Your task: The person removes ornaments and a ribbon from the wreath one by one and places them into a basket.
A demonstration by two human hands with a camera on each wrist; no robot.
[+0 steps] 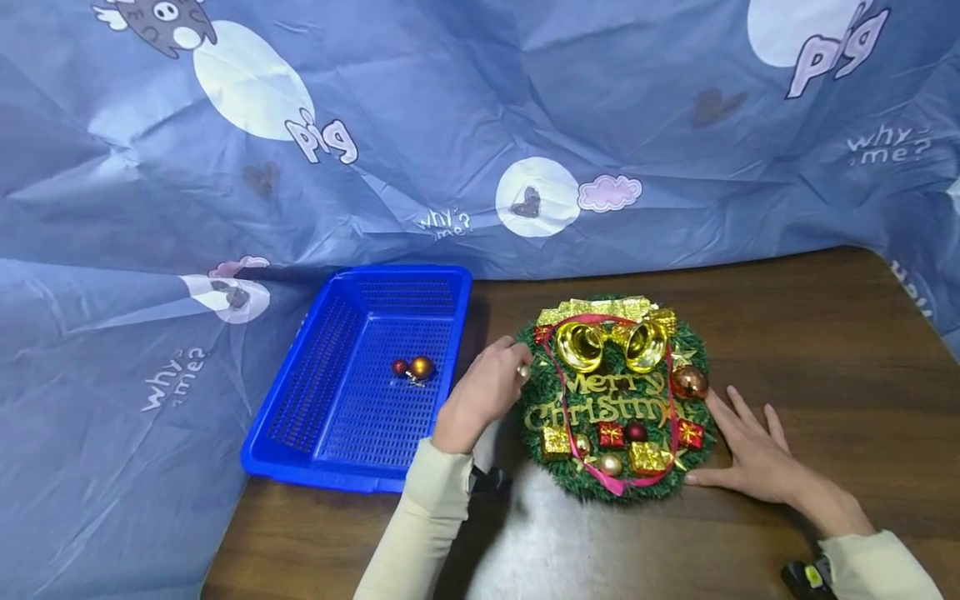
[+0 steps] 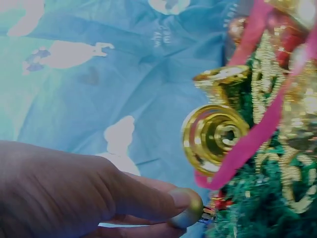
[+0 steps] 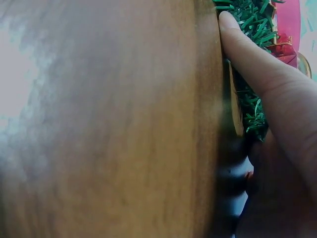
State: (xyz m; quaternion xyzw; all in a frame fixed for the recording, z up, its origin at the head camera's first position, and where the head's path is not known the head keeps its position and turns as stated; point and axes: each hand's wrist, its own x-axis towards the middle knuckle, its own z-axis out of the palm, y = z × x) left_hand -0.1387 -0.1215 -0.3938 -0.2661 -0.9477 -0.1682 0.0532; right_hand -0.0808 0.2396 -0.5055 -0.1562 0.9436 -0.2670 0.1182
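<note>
A green Christmas wreath (image 1: pixel 600 492) lies on the wooden table, decorated with golden bells (image 1: pixel 645 346), a pink ribbon, small gift boxes, baubles and "Merry Christmas" lettering. At its left edge my left hand (image 1: pixel 491 379) pinches a small gold bauble (image 2: pixel 188 208) between thumb and fingers. The bauble's metal cap points toward the greenery in the left wrist view. My right hand (image 1: pixel 765 458) rests at the wreath's right edge with fingers spread. Its thumb (image 3: pixel 247 52) lies against the green tinsel in the right wrist view.
A blue plastic basket (image 1: pixel 285 433) stands on the table to the left, with a small red bauble (image 1: pixel 401 367) and an orange bauble (image 1: pixel 422 367) inside. Blue printed cloth (image 1: pixel 420 125) hangs behind the table and down its left side.
</note>
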